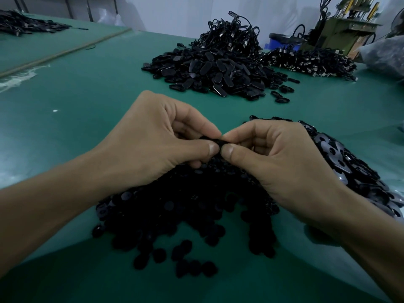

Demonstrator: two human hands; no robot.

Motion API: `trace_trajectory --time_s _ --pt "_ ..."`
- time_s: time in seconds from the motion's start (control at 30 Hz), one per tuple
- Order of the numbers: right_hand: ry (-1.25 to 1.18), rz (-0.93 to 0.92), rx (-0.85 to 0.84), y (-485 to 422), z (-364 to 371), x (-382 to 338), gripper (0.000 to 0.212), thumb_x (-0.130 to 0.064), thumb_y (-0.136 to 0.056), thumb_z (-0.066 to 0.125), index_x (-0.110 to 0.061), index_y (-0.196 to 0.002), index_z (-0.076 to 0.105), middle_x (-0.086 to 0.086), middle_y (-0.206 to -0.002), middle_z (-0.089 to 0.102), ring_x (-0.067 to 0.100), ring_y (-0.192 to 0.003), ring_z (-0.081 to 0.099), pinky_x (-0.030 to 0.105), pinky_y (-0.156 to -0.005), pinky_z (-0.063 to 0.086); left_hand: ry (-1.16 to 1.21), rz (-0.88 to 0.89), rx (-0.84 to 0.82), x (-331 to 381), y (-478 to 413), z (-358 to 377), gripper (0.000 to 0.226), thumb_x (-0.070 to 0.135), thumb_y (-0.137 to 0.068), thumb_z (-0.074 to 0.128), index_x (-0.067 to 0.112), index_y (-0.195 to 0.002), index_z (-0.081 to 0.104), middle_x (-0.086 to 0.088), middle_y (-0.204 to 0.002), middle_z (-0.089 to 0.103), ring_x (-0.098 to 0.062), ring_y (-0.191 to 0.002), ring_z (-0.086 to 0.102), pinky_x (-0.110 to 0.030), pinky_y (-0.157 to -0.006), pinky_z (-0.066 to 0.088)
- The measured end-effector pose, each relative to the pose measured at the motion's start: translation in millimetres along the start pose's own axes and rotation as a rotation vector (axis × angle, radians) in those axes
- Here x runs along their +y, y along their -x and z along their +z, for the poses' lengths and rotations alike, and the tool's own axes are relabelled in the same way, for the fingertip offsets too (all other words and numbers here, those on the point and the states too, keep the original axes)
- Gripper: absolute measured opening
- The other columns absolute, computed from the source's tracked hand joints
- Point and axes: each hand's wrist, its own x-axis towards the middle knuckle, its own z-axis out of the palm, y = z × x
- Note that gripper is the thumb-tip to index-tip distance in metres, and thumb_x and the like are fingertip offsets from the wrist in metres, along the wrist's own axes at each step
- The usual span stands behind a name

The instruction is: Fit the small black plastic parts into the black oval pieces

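Black piece [213,140] sits pinched between both hands, just above the near pile of small parts [175,211]. Left hand [161,141] and right hand [273,154] each grip it with thumb and curled forefinger. Oval pieces [341,158] lie heaped at right on the green surface [87,88]; another heap [218,68] lies far off.

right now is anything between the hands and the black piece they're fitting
Nothing visible does. The left hand and right hand both pinch the black piece between thumb and forefinger, above the pile of small black parts. Fingers hide whether a part is seated in it.
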Motion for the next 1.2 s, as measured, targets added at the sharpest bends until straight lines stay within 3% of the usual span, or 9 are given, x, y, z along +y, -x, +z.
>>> trace_trajectory --time_s 0.33,0.53,0.67,0.77,0.87,0.93,1.0,1.13,1.2 --pt "0.078 -0.037 0.037 -0.2 2.7 5.7 0.014 -0.015 -0.088 0.075 -0.029 -0.087 0.077 -0.01 -0.078 0.075 0.006 -0.074 0.071 0.027 -0.073 0.06 -0.077 0.056 0.044 -8.6 -1.6 3.3 0.02 0.003 -0.076 0.084 0.021 -0.081 0.078 -0.001 -0.065 0.074 -0.013 -0.053 0.07 -0.022 -0.057 0.059" --pt "0.342 -0.052 0.152 3.2 1.7 10.3 0.028 -0.022 -0.093 0.069 -0.027 -0.12 0.071 -0.022 -0.099 0.071 -0.009 -0.095 0.064 0.016 -0.089 0.054 -0.19 0.022 0.223 -25.2 -13.8 -12.0 0.016 0.011 -0.08 0.082 0.026 -0.081 0.077 0.006 -0.069 0.076 -0.013 -0.061 0.074 -0.024 -0.067 0.061" --pt "0.461 -0.104 0.211 9.4 -0.6 9.1 0.023 -0.021 -0.096 0.064 -0.023 -0.117 0.071 -0.026 -0.096 0.065 -0.01 -0.099 0.059 0.004 -0.087 0.045 -0.332 -0.017 0.403 -41.0 -26.9 -40.9 0.014 0.013 -0.083 0.081 0.025 -0.08 0.074 0.019 -0.062 0.071 -0.003 -0.056 0.071 -0.005 -0.053 0.046" --pt "0.549 -0.103 0.162 15.9 3.6 5.6 0.028 -0.035 -0.099 0.055 -0.027 -0.122 0.067 -0.022 -0.108 0.064 -0.006 -0.104 0.057 0.009 -0.089 0.046 -0.504 -0.082 0.425 -57.1 -34.3 -56.2 0.012 0.019 -0.082 0.083 0.026 -0.085 0.074 0.018 -0.063 0.068 0.002 -0.06 0.066 -0.005 -0.058 0.045" --pt "0.62 -0.069 -0.003 22.7 11.4 1.7 0.05 -0.061 -0.096 0.034 -0.037 -0.136 0.052 -0.028 -0.132 0.049 -0.021 -0.122 0.032 0.001 -0.097 0.025 -0.585 -0.16 0.411 -65.0 -42.9 -63.1 0.014 0.025 -0.082 0.082 0.022 -0.095 0.077 0.017 -0.072 0.065 0.002 -0.076 0.066 -0.008 -0.071 0.044" --pt "0.668 -0.035 -0.134 27.1 16.3 2.6 0.071 -0.078 -0.088 0.015 -0.044 -0.148 0.03 -0.035 -0.144 0.025 -0.033 -0.125 0.003 -0.007 -0.098 0.007 -0.643 -0.227 0.412 -61.3 -47.9 -62.5 0.023 0.034 -0.084 0.079 0.024 -0.105 0.076 0.003 -0.089 0.072 -0.018 -0.1 0.069 -0.028 -0.089 0.051" --pt "0.706 0.008 -0.229 31.9 20.0 3.1 0.087 -0.089 -0.078 0.002 -0.047 -0.153 0.007 -0.038 -0.153 0.0 -0.03 -0.129 -0.02 -0.003 -0.101 -0.006 -0.744 -0.218 0.411 -46.7 -45.6 -55.9 0.033 0.046 -0.088 0.07 0.026 -0.114 0.072 -0.008 -0.118 0.07 -0.028 -0.12 0.061 -0.042 -0.102 0.047" --pt "0.748 0.026 -0.318 35.2 24.3 0.5 0.099 -0.094 -0.07 -0.007 -0.043 -0.155 -0.016 -0.028 -0.16 -0.023 -0.014 -0.136 -0.037 0.014 -0.113 -0.013 -0.701 0.069 0.229 1.7 2.5 -24.6 0.048 0.076 -0.083 0.046 0.036 -0.097 0.07 0.013 -0.107 0.072 -0.009 -0.099 0.066 -0.035 -0.094 0.05" --pt "0.753 0.026 -0.319 33.7 24.9 0.6 0.096 -0.088 -0.073 -0.008 -0.041 -0.156 -0.015 -0.025 -0.163 -0.019 -0.013 -0.138 -0.035 0.016 -0.117 -0.014 -0.692 0.191 0.055 16.5 36.4 -8.7 0.058 0.081 -0.085 0.038 0.036 -0.107 0.067 0.018 -0.113 0.069 -0.004 -0.108 0.062 -0.03 -0.097 0.044"
